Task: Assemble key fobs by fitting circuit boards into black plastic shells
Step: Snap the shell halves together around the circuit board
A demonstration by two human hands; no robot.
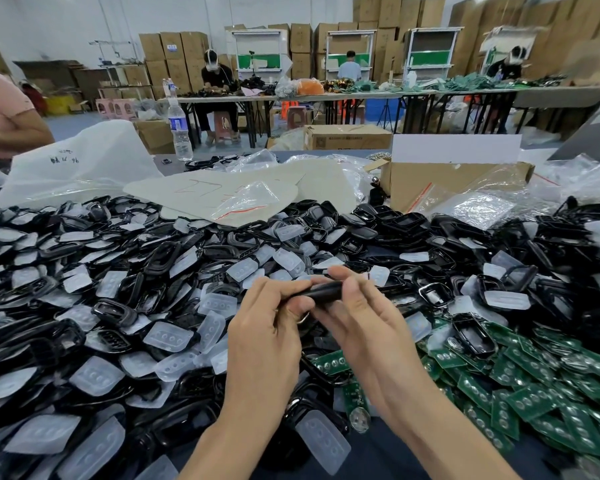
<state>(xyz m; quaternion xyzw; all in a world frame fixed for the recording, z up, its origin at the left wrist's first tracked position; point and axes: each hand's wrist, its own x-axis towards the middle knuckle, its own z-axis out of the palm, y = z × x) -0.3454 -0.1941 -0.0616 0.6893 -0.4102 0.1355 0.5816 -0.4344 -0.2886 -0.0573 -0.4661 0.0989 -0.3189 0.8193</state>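
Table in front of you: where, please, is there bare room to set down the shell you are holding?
Mainly a bare dark strip of table at the near edge, between the translucent button pad and the green circuit boards. Left and ahead, black shells and pads are heaped.

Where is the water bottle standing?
In the head view, the clear plastic water bottle stands upright at the back, left of centre, just right of the big white plastic bag.
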